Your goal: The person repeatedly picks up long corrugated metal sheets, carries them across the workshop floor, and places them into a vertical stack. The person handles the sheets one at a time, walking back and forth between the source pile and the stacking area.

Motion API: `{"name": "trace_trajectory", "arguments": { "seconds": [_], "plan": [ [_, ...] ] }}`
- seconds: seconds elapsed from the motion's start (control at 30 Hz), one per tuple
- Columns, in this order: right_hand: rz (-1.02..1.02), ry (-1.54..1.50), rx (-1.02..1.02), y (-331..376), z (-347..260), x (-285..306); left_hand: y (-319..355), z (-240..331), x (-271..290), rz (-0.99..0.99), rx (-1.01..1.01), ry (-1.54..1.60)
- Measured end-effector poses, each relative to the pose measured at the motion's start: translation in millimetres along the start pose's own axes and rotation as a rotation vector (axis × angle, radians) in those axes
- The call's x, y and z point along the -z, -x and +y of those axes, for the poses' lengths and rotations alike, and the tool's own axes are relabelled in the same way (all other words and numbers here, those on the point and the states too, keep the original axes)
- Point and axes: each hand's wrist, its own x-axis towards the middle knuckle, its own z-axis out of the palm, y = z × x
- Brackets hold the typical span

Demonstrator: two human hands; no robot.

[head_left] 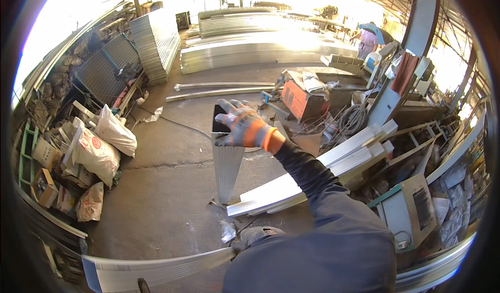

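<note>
My right hand [242,125], in a grey and orange work glove, reaches out to the left. Its fingers and thumb grip the top end of a hollow, ribbed metal profile [227,170], which stands upright with its dark open end facing up. The lower end appears to meet the floor. Beside its foot lies a stack of silvery ribbed profiles [291,190], slanting up to the right. I do not see my left hand. Across the lower edge runs another long ribbed profile [161,272].
White sacks [94,152] and boxes crowd the left side. Beyond are long profiles [219,92] on the floor and a large metal stack [260,53]. An orange machine [302,99], cables and a blue post [385,103] stand right. Another person [367,40] works far off.
</note>
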Motion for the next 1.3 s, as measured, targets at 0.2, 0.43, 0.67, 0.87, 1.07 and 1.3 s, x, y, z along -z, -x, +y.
{"name": "trace_trajectory", "arguments": {
  "seconds": [0.2, 0.43, 0.67, 0.87, 1.07, 1.3],
  "plan": [
    [-0.091, 0.069, 0.124, -71.0, -68.6, 14.2, -32.9, 60.9, 50.0, 0.161, 0.012, -0.106],
    [-0.243, 0.039, 0.452, -175.9, -158.2, -0.4, -128.5, -5.8, 27.5, 0.265, -0.052, -0.23],
    [-0.305, -0.035, 0.544, -327.2, -263.1, -57.1, -282.3, -113.0, 37.3, 0.321, -0.118, -0.361],
    [-0.469, -0.202, 0.716, -471.1, -365.4, -97.1, -339.2, -167.8, 180.9, 0.505, -0.091, -0.584],
    [-0.692, -0.745, 0.516, -597.0, -553.5, -89.8, -352.0, -207.4, 245.7, 0.623, -0.016, -0.666],
    [-0.662, -0.756, 0.773, -576.7, -769.2, -117.3, -382.5, -278.8, 303.5, 0.664, 0.023, -0.693]
  ]
}}
